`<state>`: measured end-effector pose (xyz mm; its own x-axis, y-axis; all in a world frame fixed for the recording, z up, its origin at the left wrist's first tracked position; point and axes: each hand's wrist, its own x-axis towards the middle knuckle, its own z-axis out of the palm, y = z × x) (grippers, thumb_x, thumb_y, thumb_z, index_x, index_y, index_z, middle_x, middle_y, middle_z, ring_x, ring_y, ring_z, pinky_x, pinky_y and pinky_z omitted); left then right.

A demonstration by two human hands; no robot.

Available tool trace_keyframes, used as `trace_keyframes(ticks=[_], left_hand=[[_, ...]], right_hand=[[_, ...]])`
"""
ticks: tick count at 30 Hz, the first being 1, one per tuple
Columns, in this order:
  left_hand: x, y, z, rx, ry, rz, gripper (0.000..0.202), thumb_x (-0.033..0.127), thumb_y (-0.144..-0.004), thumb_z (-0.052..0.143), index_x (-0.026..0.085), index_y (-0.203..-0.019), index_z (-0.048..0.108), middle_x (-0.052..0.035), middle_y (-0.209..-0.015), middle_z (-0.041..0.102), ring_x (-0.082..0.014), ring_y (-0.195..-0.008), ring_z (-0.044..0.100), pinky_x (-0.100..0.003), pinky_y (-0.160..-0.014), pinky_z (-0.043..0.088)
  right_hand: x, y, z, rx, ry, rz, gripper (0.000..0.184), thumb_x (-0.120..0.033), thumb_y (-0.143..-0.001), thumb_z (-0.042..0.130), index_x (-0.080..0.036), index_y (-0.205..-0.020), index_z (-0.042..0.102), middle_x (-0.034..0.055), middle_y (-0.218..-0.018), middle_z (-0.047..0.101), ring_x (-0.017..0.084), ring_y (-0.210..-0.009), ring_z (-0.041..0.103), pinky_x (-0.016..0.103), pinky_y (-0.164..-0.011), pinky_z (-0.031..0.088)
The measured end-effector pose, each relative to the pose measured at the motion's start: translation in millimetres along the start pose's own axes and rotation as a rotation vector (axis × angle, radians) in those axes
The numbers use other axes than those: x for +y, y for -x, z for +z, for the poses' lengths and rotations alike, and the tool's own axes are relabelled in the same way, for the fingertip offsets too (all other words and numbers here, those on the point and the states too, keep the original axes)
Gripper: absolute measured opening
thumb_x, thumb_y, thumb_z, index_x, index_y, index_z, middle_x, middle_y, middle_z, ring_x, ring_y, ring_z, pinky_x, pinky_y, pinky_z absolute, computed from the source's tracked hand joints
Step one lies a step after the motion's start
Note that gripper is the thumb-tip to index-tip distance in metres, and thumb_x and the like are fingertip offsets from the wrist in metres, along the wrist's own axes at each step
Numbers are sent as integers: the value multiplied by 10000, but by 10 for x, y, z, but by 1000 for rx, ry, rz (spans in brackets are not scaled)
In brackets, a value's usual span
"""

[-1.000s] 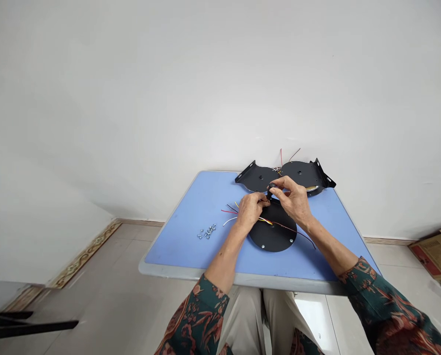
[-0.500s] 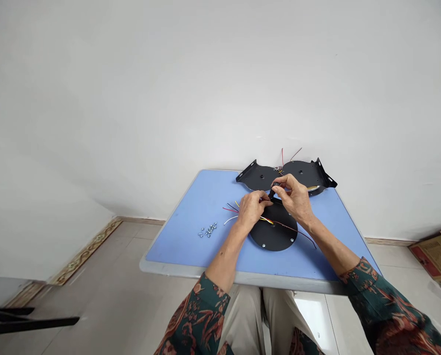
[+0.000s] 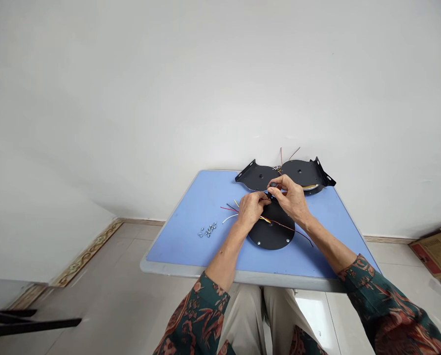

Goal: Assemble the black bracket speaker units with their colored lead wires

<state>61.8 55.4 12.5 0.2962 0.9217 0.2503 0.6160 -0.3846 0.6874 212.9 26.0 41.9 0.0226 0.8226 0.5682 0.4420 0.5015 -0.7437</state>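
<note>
A round black metal plate (image 3: 270, 237) lies flat near the front of the table, with silvery screws along its near rim. Yellow, white, red and dark wires (image 3: 292, 229) run across its top and out on both sides. My left hand (image 3: 250, 211) is closed at the plate's far edge, fingertips pinched there; exactly what lies between them is hidden. Above that edge, my right hand (image 3: 292, 197) grips the knob of a short black screwdriver (image 3: 273, 186) between thumb and fingers. The screwdriver stands nearly upright, its tip down by my left fingertips and out of sight.
Several small silver screws (image 3: 207, 230) lie loose to the left on the blue table (image 3: 183, 217). Two more black plates with bent brackets (image 3: 259, 176) sit at the back near the white wall. A cardboard box (image 3: 436, 254) stands on the floor at right.
The plate has shifted slightly left and turned a little. My right fingers have changed their hold around the screwdriver's knob, which has moved slightly left. My left hand stays at the plate's far edge.
</note>
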Motion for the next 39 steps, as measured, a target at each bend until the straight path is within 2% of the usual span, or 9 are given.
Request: trace_keyframes(ticks=[4, 10, 14, 19, 21, 25, 29, 34, 39], left_hand=[[8, 6, -2, -12, -18, -11, 115, 182, -882, 675, 241, -847, 768, 2, -900, 791, -186, -881, 709, -265, -814, 473], [-29, 5, 44, 32, 33, 57, 99, 155, -865, 688, 225, -914, 737, -29, -962, 770, -199, -881, 709, -313, -863, 527], [54, 56, -51, 301, 285, 150, 327, 118, -837, 702, 199, -1150, 652, -78, -1175, 697, -165, -893, 703, -295, -824, 582], [247, 612, -205, 522, 124, 178, 130, 199, -963, 585, 195, -888, 690, -30, -866, 732, -161, -838, 700, -292, -840, 580], [221, 931, -149, 498, -62, 238, 186, 202, -985, 555, 199, -896, 719, -44, -882, 763, -181, -861, 720, -317, -866, 584], [66, 1343, 74, 341, -374, 371, 294, 290, -975, 594, 162, -1219, 698, -130, -1248, 734, -292, -1240, 653, -465, -1056, 546], [31, 1396, 184, 152, -495, 380, 541, 413, -934, 643, 137, -1398, 596, -158, -1491, 560, -356, -1437, 464, -564, -1162, 447], [58, 1395, 220, 157, -424, 323, 540, 369, -931, 633, 150, -1422, 589, -148, -1513, 536, -359, -1441, 458, -550, -1166, 459], [31, 1404, 274, 170, -376, 326, 511, 353, -952, 608, 152, -1420, 588, -143, -1492, 563, -345, -1445, 456, -523, -1184, 448]], right_hand=[[-5, -7, -28, -63, -76, -24, 229, -352, -942, 584, -202, -1071, 698, 47, -1014, 740, 148, -773, 626, 262, -649, 490], [17, -11, -38, -29, -91, -13, 202, -332, -953, 563, -205, -1033, 698, 36, -962, 753, 137, -711, 618, 264, -657, 505], [53, -3, -33, -29, -121, -19, 229, -361, -966, 549, -201, -1069, 677, 35, -928, 750, 118, -612, 564, 255, -608, 497], [61, 30, -43, -48, -99, -45, 227, -359, -966, 538, -204, -1075, 663, 40, -911, 745, 124, -599, 569, 256, -609, 502], [75, 45, -40, -45, -73, -76, 214, -342, -956, 542, -204, -1075, 655, 42, -906, 741, 131, -613, 579, 259, -623, 504], [110, 67, -33, -34, -16, -114, 185, -319, -942, 535, -211, -1057, 632, 37, -890, 727, 147, -640, 600, 273, -650, 505], [96, 58, -54, -54, 93, -144, 163, -322, -960, 494, -221, -1033, 600, 36, -874, 721, 165, -670, 626, 304, -701, 502], [13, -34, -53, -96, 314, -175, 95, -277, -935, 501, -232, -979, 573, 47, -860, 728, 215, -763, 673, 346, -739, 484], [-83, -100, 125, -7, 506, -143, 118, -345, -918, 546, -240, -875, 516, 26, -711, 653, 216, -639, 622, 325, -641, 430]])
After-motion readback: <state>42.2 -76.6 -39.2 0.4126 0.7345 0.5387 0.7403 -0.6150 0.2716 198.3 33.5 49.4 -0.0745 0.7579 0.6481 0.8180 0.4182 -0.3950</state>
